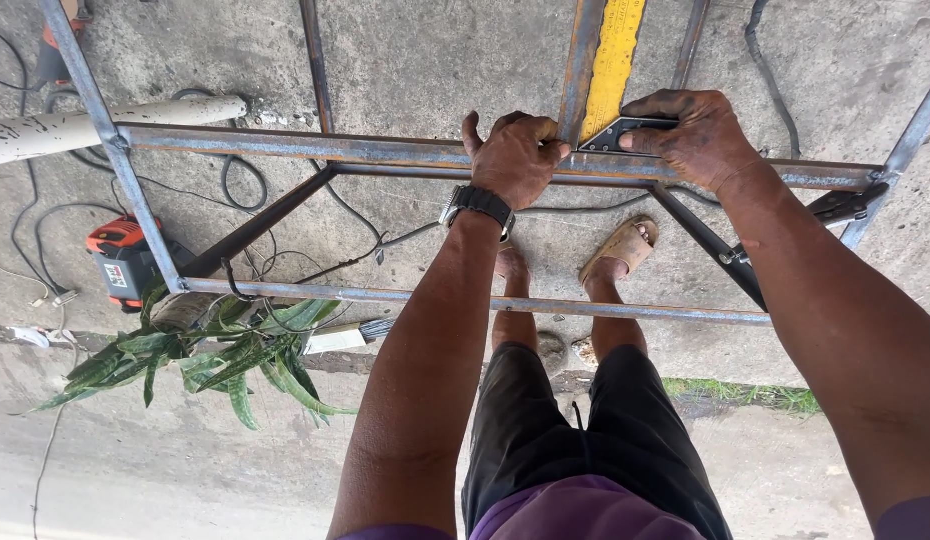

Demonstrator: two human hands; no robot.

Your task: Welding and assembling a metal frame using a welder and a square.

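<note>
Rusty grey steel-bar frame (405,152) looks stiff and heavy; left hand (513,155) curls tight around its crossbar, right hand (693,135) presses a black triangular set square (613,137) flat on top

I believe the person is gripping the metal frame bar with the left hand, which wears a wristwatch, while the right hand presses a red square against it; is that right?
Not quite: in the head view the square under the right hand is black with a yellow blade, not red. The rest holds: the left hand, with the wristwatch, grips the metal frame bar.
</note>
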